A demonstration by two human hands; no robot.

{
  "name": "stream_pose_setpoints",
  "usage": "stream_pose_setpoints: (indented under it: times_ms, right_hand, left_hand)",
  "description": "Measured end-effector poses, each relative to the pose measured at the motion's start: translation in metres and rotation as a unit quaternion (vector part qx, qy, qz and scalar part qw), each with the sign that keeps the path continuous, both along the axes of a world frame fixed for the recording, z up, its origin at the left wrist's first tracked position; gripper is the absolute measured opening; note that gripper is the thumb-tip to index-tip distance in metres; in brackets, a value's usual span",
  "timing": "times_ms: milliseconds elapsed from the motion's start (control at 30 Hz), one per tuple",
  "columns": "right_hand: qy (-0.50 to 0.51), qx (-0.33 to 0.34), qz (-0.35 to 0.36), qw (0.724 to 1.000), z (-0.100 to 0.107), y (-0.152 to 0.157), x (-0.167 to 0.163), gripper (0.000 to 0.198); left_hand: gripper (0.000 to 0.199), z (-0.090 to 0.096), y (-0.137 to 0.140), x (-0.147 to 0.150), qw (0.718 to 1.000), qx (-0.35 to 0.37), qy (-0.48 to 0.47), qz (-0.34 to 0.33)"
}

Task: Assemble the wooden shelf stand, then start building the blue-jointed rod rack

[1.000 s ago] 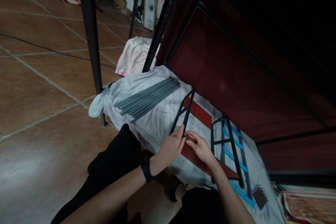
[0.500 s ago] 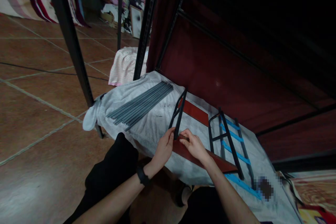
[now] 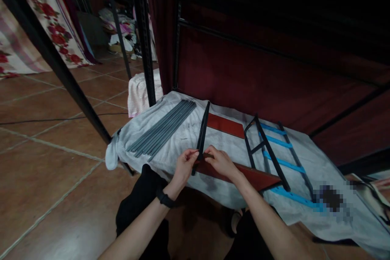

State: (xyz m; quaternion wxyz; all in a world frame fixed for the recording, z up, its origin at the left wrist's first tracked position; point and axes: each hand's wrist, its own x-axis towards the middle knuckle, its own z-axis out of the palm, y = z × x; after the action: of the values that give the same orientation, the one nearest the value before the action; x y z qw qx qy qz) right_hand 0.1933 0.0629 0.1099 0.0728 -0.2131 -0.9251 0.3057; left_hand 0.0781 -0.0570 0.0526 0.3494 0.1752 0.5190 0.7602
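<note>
On the cloth-covered bench, the left hand, fingertips bunched, touches the black frame beside the nearer red board while the right hand pinches a small brown piece, and if that left support slackens, the frame could tip out of line.

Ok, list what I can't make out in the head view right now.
All in the head view:
Anything the left hand may pinch beside the black frame: its own fingers cover it.
Full shape of the small brown piece: partly hidden by the right hand.
The dark object at right: pixelated.
Small bits on the cloth: too small to identify.
Both forearms: cut off by the bottom edge.
</note>
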Motion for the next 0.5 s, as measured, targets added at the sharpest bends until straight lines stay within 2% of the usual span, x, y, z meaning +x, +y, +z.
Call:
stream_pose_setpoints:
  times_ms: [167, 333, 500]
  right_hand:
    - [-0.005, 0.031, 0.014, 0.999, -0.0027, 0.0023, -0.0001, 0.021]
    - [0.000, 0.030, 0.034, 0.999, -0.0053, 0.0048, 0.0020, 0.023]
    - [-0.009, 0.060, 0.024, 0.998, -0.0028, 0.0015, 0.0039, 0.022]
  left_hand:
    - [0.037, 0.0020, -0.0008, -0.0046, 1.000, -0.015, -0.008, -0.017]
    - [0.035, 0.0077, -0.0035, -0.0075, 0.999, -0.014, -0.019, -0.042]
    - [0.034, 0.0068, -0.0049, -0.0095, 0.999, -0.034, -0.004, -0.018]
